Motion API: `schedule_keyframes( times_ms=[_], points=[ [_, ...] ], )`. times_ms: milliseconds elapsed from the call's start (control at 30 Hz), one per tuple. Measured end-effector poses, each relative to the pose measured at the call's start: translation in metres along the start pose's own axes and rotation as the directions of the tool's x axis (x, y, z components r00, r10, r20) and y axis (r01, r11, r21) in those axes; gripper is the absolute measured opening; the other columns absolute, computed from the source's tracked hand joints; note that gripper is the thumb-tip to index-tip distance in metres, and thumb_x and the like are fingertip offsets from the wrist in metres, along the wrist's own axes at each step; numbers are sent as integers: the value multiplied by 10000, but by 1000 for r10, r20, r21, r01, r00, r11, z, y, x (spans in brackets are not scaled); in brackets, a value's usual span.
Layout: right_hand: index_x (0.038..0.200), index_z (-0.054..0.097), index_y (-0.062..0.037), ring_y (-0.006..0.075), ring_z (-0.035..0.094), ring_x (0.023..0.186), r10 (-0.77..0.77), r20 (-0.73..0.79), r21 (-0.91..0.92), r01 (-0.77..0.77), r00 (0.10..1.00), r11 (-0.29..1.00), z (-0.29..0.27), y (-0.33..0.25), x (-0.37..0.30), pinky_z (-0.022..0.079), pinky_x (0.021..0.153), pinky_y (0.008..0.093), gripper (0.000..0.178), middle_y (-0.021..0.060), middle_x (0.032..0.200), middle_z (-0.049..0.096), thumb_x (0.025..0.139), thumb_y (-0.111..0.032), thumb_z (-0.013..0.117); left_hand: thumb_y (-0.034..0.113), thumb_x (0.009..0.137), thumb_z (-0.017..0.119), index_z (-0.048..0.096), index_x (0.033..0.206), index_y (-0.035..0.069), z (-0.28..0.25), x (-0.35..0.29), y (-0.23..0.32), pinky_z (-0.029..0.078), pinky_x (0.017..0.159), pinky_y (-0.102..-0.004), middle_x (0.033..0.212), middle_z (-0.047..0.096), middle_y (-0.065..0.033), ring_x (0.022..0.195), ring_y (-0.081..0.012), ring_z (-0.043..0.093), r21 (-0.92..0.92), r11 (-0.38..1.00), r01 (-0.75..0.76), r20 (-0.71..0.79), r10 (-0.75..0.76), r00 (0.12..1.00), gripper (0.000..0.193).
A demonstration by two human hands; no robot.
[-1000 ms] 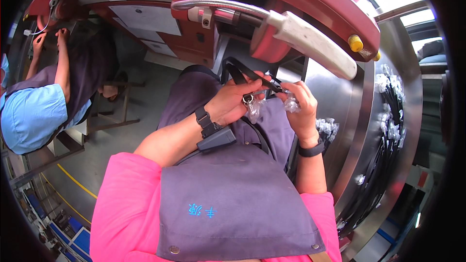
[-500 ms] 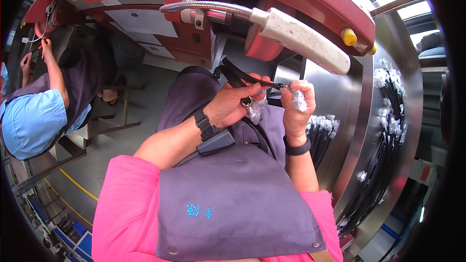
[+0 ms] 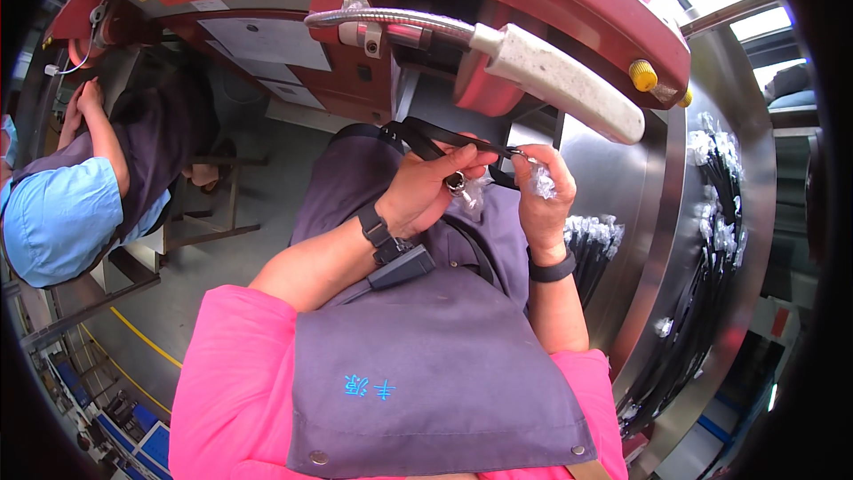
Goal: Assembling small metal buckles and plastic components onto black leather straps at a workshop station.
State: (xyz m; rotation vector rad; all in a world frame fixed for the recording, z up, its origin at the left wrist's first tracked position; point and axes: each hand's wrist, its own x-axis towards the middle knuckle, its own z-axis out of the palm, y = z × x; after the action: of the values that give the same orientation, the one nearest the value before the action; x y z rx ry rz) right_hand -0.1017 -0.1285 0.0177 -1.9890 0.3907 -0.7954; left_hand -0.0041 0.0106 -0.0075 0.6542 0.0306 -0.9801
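My left hand (image 3: 429,193) pinches a black strap (image 3: 425,135) near its metal end, with a small metal ring hanging below the fingers. My right hand (image 3: 542,191) is closed on the strap's tip and on a crumpled clear plastic wrapper (image 3: 541,180). Both hands meet above my lap, in front of a red machine (image 3: 551,9) with a white padded handle (image 3: 555,82). I wear a grey apron (image 3: 426,364) over pink sleeves, with a black band on each wrist.
A steel table (image 3: 684,240) curves along the right, carrying bundles of black straps in clear wrappers (image 3: 711,213). Another person in a blue shirt (image 3: 62,213) sits at the left by a neighbouring red machine. Grey floor with a yellow line lies lower left.
My hands have stayed together on the strap while the view tilted; the red machine and white handle now sit lower and larger in the picture. The person on the left keeps both arms raised.
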Motion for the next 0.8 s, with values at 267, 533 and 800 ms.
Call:
schedule_keyframes(
  times_ms=[267,533,800],
  points=[
    [930,612,-34,26,445,533,180,-31,92,-177,983,980,13,10,16,329,466,181,77,-29,671,554,885,-85,649,71,913,600,619,983,22,5,8,3,521,799,-277,1018,653,-102,1001,-192,643,-157,985,76,-51,-85,995,88],
    [941,614,-24,7,399,491,362,52,288,-361,931,887,17,2,31,270,424,177,96,-15,679,582,889,-96,648,72,918,592,615,968,18,8,9,7,531,792,-273,1025,638,-105,1023,-206,635,-203,978,51,-90,-70,993,77],
    [947,617,-35,3,402,499,377,61,287,-377,924,881,20,5,34,271,424,172,82,-14,697,592,892,-91,642,88,919,596,620,977,9,3,14,6,532,795,-269,1036,653,-134,1004,-200,642,-213,976,50,-77,-68,995,101]
  ],
)
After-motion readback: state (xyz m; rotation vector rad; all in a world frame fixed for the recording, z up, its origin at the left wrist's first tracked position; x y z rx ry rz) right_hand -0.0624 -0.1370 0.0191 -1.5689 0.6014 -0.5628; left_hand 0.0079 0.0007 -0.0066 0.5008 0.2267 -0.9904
